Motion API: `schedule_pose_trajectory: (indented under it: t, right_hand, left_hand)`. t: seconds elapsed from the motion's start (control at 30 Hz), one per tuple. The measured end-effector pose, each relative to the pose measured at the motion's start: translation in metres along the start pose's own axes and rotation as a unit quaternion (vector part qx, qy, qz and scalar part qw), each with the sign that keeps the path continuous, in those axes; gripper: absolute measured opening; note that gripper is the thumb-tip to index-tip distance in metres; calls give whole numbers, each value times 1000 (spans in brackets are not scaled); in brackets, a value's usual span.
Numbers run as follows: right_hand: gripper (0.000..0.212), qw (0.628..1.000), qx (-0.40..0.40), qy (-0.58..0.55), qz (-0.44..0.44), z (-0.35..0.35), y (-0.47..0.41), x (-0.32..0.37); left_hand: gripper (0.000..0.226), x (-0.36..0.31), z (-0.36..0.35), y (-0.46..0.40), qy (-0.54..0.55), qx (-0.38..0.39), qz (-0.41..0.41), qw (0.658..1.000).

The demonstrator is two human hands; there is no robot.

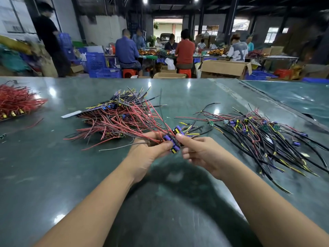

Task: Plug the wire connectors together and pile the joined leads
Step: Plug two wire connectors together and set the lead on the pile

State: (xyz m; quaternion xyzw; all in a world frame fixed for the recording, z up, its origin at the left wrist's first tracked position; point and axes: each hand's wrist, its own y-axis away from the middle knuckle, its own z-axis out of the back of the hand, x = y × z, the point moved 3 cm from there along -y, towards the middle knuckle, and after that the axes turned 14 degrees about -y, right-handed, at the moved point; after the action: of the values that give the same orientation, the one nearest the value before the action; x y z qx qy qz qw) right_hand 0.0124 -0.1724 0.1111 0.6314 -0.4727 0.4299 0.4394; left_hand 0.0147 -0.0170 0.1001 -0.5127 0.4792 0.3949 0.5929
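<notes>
My left hand (151, 148) grips a bunch of small circuit boards with purple capacitors (173, 139), their red and black leads fanning out to the left. My right hand (199, 152) pinches the same bunch from the right with thumb and forefinger. Behind my hands lies a stack of boards with red and black leads (117, 116). To the right a loose pile of black and yellow leads with boards (263, 136) spreads over the green table (71, 175).
A heap of red wires with brass ends (16, 102) lies at the far left. A second table (293, 97) adjoins at the right. Beyond the table's far edge, people sit at benches among cardboard boxes (224, 68) and blue crates (99, 65).
</notes>
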Motion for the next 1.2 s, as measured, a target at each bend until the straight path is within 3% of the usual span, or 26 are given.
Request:
schedule_pose_trajectory:
  t: [0.07,0.13,0.2,0.37,0.5,0.7,0.83,0.93,1.07,1.2]
  right_hand:
    - [50,988,-98,103,58,8,-1,0]
    - [51,970,-140,150,133,10,-2,-1]
    - [53,951,-137,207,182,9,-2,-2]
    - [20,935,-60,243,250,4,-2,2]
    - [27,901,-80,305,299,0,3,1]
    - [15,914,-192,180,308,5,0,4]
    - [11,927,-200,54,311,15,3,13]
    - [7,926,-204,33,317,17,7,17]
    - [7,908,-182,64,372,10,14,22]
    - [16,867,-133,206,434,-3,18,19]
  left_hand:
    - [19,1,0,0,-27,-7,6,1000]
    - [18,2,-1,0,-43,-9,12,999]
    - [17,4,0,0,-50,-18,21,998]
    - [24,-1,2,0,-53,-19,5,998]
    - [18,-1,3,0,-82,-23,-4,996]
    - [23,-2,8,-5,-86,-94,3,992]
    - [24,-2,13,-8,-60,-132,3,989]
    - [19,-2,19,-9,-52,-178,5,983]
    - [15,-5,31,-12,-27,-233,-9,972]
    - [17,-18,42,-12,44,-265,-48,962]
